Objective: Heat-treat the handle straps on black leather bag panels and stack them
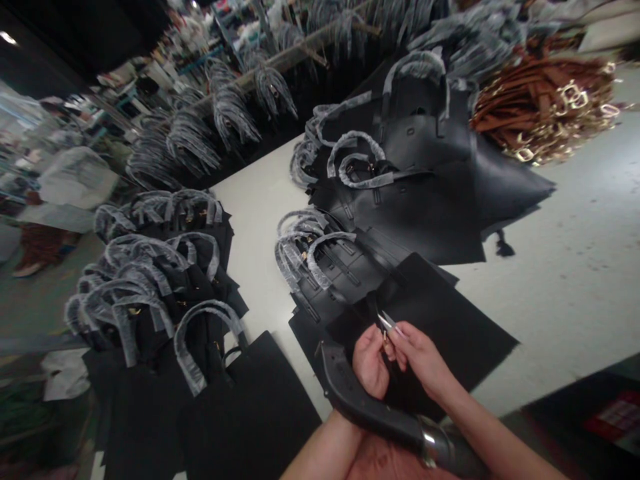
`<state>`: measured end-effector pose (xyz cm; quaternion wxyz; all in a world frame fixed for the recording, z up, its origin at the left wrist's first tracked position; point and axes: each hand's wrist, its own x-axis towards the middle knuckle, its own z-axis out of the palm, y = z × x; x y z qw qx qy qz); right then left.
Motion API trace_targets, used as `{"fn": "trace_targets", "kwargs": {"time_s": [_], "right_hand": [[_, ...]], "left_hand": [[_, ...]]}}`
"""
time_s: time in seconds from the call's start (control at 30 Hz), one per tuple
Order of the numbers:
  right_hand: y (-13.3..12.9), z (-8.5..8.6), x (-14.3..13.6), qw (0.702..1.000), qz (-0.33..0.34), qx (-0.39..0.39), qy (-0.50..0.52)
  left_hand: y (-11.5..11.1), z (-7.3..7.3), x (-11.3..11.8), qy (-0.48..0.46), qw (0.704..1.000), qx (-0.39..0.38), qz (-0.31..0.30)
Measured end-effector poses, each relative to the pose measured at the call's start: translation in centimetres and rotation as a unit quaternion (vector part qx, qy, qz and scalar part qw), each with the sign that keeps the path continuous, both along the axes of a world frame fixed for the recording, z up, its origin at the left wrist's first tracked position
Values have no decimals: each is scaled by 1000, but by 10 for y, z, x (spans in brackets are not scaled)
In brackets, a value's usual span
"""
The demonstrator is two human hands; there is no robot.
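The white table (575, 267) is covered with stacked flat black leather bag panels (425, 193) whose handles are wrapped in grey foam; the brown straps with gold buckles (540, 107) lie untouched. Both hands are closed at the near edge: small silver snips (389, 324) are pinched by the right hand (420, 357), while something too small to identify is gripped by the left hand (370, 363).

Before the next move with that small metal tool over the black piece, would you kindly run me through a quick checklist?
1. Right hand grips the small metal tool: ok.
2. Left hand pinches the work by the tool tip: ok.
3. What sits between the fingers: cannot tell, too small.
4. Black bag panel lies flat on the white table: ok.
5. Curved black handle crosses the left wrist, crowding the hands: not ok.
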<state>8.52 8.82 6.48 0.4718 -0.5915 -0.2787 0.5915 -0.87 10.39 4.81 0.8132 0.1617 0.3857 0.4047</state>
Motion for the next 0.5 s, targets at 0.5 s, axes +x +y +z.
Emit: {"fn": "trace_targets", "kwargs": {"time_s": [0.5], "right_hand": [[-6,-33,186,798,-164,-161,-557]], "left_hand": [[-3,-12,-4,-6,991,-112,77]]}}
